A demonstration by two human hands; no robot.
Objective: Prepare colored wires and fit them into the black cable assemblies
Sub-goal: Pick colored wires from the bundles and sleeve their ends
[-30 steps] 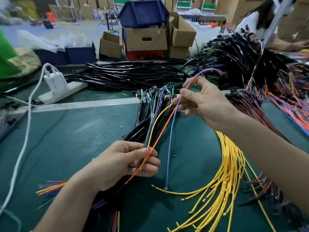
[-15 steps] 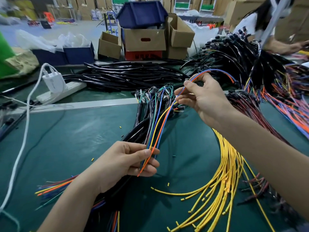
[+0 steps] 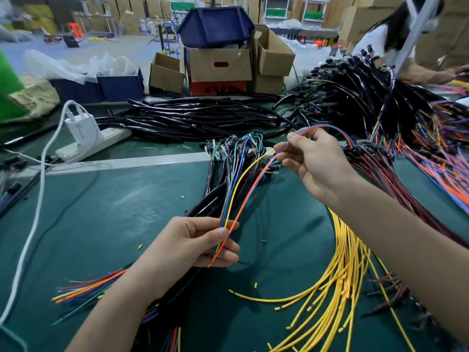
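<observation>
Head | left hand, right hand pinch wires | blue bin contents unclear

The blue wire has drawn up against the orange wire.

One orange wire between left hand and right hand — over green mat

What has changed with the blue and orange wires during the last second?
The blue wire, whose loose end hung free beside the left hand, was drawn up; it now runs along the orange wire into that hand's grip. The orange wire slid up too, so less sticks out below the fingers. Unchanged: the right hand pinches both wires above, and the yellow wires lie on the mat.
</observation>
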